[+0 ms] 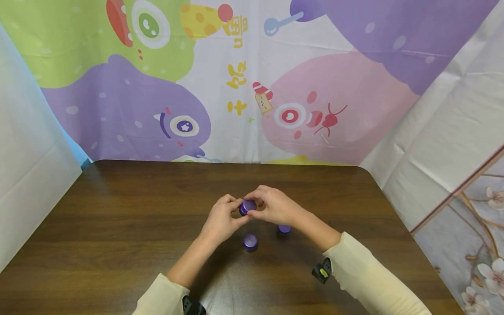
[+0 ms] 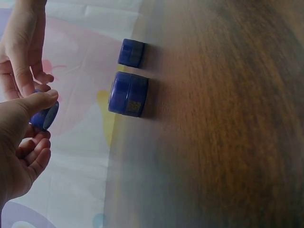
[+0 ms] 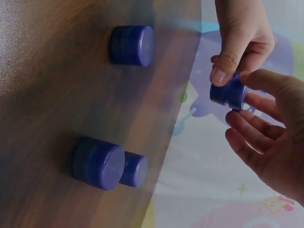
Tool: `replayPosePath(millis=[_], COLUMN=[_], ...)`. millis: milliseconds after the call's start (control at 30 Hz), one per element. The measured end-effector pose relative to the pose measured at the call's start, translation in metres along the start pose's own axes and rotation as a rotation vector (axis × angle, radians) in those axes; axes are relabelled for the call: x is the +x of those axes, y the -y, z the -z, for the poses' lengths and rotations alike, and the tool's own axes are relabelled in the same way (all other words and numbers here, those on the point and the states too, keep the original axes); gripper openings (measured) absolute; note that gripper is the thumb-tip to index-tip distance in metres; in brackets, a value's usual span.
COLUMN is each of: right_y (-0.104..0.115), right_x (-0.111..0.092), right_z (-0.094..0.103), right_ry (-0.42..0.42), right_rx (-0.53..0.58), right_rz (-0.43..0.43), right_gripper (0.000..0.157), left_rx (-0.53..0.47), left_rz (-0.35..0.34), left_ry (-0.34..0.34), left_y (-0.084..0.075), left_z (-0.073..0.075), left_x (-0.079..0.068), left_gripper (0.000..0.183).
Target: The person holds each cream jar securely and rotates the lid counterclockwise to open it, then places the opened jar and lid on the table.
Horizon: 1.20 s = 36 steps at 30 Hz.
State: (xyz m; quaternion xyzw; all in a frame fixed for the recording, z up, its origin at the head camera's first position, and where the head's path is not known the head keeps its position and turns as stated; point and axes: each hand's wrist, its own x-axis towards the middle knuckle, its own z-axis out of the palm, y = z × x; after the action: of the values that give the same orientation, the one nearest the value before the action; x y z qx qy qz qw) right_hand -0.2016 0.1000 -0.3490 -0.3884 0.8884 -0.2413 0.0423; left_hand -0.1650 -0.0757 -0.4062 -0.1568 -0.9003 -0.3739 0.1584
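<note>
Both hands meet above the table at a small purple jar (image 1: 248,207) with a shiny lid. My left hand (image 1: 223,220) pinches the jar's lower part between thumb and fingers. On the lid side, my right hand (image 1: 275,205) pinches with thumb and fingertips. In the right wrist view a narrow groove shows between lid (image 3: 237,92) and base (image 3: 219,94); whether the lid is loose I cannot tell. A second purple jar (image 1: 250,242) stands upright nearer me. Another jar (image 1: 284,229) is partly covered by the right forearm. The right wrist view shows a smaller jar (image 3: 135,170) beside a larger one (image 3: 105,166).
The dark wooden table (image 1: 118,245) spans the front. Behind it hangs a cartoon-printed curtain (image 1: 236,131), with white cloth (image 1: 425,118) at the right side. A flower-patterned panel (image 1: 472,245) stands at the far right. Wrist cameras (image 1: 323,270) sit on both cuffs.
</note>
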Motion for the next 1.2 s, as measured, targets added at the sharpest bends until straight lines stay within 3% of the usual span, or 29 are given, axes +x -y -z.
replayPosePath(millis=[300,533,733,867,1033,1200], right_y=[0.0016,0.0004,0.0008,0.0023,0.0019,0.0020], right_x=[-0.0025,-0.0003,-0.0002,-0.0013,-0.0002,0.0001], right_z=[0.0021,0.0007,0.0015,0.0028,0.0022,0.0010], right_ry=[0.019,-0.005,0.028,0.006,-0.012,0.025], right_rx=[0.005,-0.035,-0.013,-0.011,-0.039,-0.031], right_rz=[-0.023,-0.005,-0.001,-0.028,-0.029,-0.011], right_gripper=[0.048,0.034,0.042,0.047,0.040,0.037], left_rx=[0.006,0.001,0.013,0.017,0.008,0.003], left_rz=[0.008,-0.002,-0.014,-0.008,-0.004,0.003], left_ry=[0.007,-0.010,-0.014,-0.007,-0.006,-0.003], left_y=[-0.0013,-0.0015,-0.0008,-0.0002,-0.0003,-0.0003], left_z=[-0.0002,-0.0006,-0.0001,0.0005,0.0010,0.0011], left_x=[0.0001,0.0001,0.0008,0.0005,0.0003,-0.0004], left_gripper=[0.043,0.043,0.042,0.043,0.044,0.042])
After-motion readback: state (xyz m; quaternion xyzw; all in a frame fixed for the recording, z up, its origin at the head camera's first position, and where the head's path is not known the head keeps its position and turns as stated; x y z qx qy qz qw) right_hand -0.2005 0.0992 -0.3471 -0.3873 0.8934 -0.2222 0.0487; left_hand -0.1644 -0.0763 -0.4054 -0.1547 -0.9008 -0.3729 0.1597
